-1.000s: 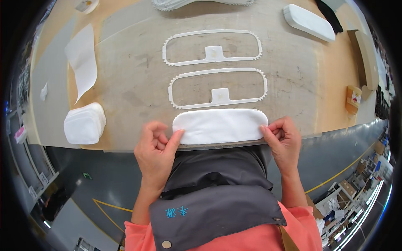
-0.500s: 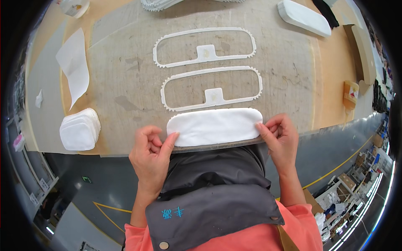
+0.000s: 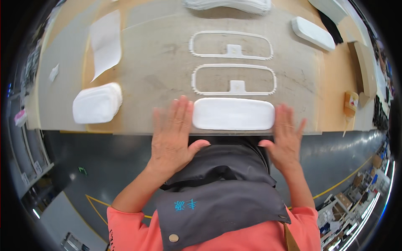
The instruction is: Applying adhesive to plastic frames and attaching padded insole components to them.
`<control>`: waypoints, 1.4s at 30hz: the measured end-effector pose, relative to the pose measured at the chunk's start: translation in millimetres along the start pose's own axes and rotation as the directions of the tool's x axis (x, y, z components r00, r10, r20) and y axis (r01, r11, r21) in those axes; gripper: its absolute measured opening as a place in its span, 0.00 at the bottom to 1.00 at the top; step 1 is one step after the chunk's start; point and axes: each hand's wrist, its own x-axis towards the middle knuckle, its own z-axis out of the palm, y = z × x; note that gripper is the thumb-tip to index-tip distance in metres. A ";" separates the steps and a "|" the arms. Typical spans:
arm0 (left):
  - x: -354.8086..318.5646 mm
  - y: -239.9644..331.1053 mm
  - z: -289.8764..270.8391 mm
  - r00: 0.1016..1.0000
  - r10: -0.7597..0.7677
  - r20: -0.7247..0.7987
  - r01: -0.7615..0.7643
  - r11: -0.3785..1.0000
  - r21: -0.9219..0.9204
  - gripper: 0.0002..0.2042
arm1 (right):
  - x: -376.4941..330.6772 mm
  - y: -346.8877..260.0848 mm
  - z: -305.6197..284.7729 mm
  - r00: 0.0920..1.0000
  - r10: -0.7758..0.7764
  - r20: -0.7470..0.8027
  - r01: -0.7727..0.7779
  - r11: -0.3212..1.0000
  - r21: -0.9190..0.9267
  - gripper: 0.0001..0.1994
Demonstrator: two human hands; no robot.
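A white, rounded oblong fabric piece point(image 3: 233, 114) lies flat along the table's near edge. Flanking its left end, my left hand point(image 3: 173, 134) is flat with fingers stretched out, slightly blurred. At the other end my right hand point(image 3: 287, 136) is likewise spread, its fingers beside the piece; whether they touch it I cannot tell. Neither hand holds anything. Just beyond the piece lies a thin white outline frame point(image 3: 235, 93) with a notched edge and a small tab. A second such frame point(image 3: 234, 56) lies farther off, in line with it.
To the left sit a stack of white rounded pieces point(image 3: 96, 104) and a white sheet point(image 3: 105, 44). White oblong pieces point(image 3: 228, 5) lie at the far side, another stack point(image 3: 313, 33) at the far right. An amber bottle point(image 3: 350, 104) and a cardboard piece point(image 3: 363, 69) are on the right.
Both hands have let go of the fabric piece's ends and opened flat beside it. The piece now looks smoother and straighter. The whole view has shifted.
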 end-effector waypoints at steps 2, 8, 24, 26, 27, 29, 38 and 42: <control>-11.6 -14.1 -4.2 0.989 -0.095 -0.112 0.096 0.995 0.004 0.50 | 7.5 -6.5 -21.8 0.978 -0.026 -0.209 0.036 0.999 0.040 0.49; -32.8 -14.6 -2.9 0.961 -0.202 -0.189 0.197 0.979 -0.047 0.50 | 58.3 -85.5 -37.7 0.845 -0.423 -0.327 0.519 0.798 0.306 0.16; -22.9 1.8 27.6 0.840 0.072 -0.538 -0.155 0.982 -0.110 0.20 | 91.5 -78.7 -31.6 0.883 -0.423 -0.203 0.444 0.615 0.652 0.04; -18.2 3.4 28.9 0.858 0.074 -0.509 -0.136 0.987 -0.087 0.21 | 84.2 -62.6 -17.5 0.971 -0.206 -0.118 0.191 0.381 0.905 0.03; -13.9 4.1 28.6 0.860 0.083 -0.504 -0.143 0.986 -0.082 0.21 | 81.3 -47.1 -10.1 0.994 -0.098 -0.045 0.067 0.227 0.972 0.02; -15.1 5.0 26.4 0.867 0.083 -0.492 -0.131 0.989 -0.065 0.20 | 78.9 -10.8 -0.8 0.976 0.209 -0.064 0.142 -0.380 0.914 0.07; 10.8 49.1 -15.4 0.950 -0.195 -0.243 -0.154 0.384 -0.910 0.26 | 39.3 15.9 -60.9 0.793 -0.177 -0.583 0.531 0.669 0.520 0.13; 49.8 72.4 -13.4 0.958 -0.177 0.225 0.173 -0.270 -0.947 0.18 | 51.5 -24.8 -29.4 0.707 -0.403 -0.582 0.639 0.717 0.280 0.16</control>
